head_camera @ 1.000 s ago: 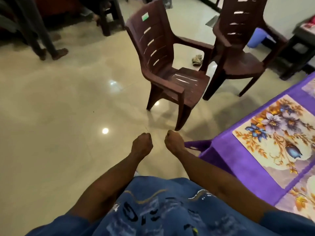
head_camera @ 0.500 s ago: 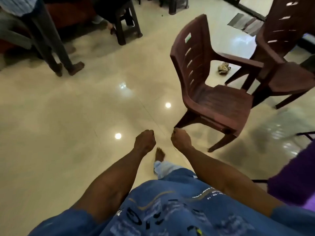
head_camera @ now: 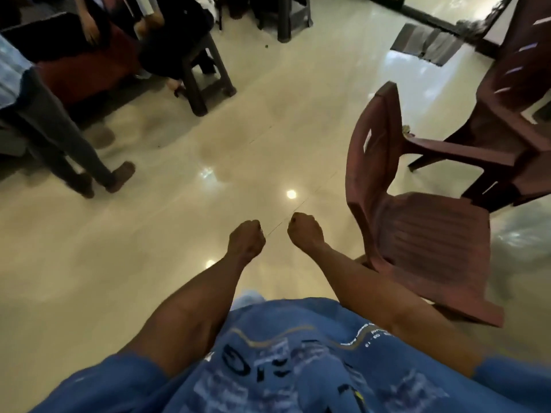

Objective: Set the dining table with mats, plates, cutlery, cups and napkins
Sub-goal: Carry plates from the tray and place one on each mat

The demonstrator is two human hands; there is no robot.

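1. Your left hand (head_camera: 246, 238) is curled into a fist and holds nothing; your right hand (head_camera: 304, 231) is curled into a fist too, and it is empty as well; the two fists hang side by side, near each other but not touching, out in front of your blue shirt (head_camera: 286, 362).

2. Here is what has just changed; a second ago the purple table with its flower mats was at your right side; now it is gone from view, because you have turned away from it to the left; your fists look the same as before.

3. I think this means you are walking off to fetch more things for the table, maybe plates or cups; you carry nothing yet, so that step is not done.

4. The table and the mats do not show now, so I cannot say how they look; they are likely behind you or off to your right.

5. Just beside your right arm stands a brown plastic chair (head_camera: 417, 228); a second brown chair (head_camera: 512, 108) is behind it; mind you do not bump them.

6. Under you is the shiny pale floor (head_camera: 149, 248); far to the left are another person's legs (head_camera: 68, 150) and a dark stool (head_camera: 205, 76).
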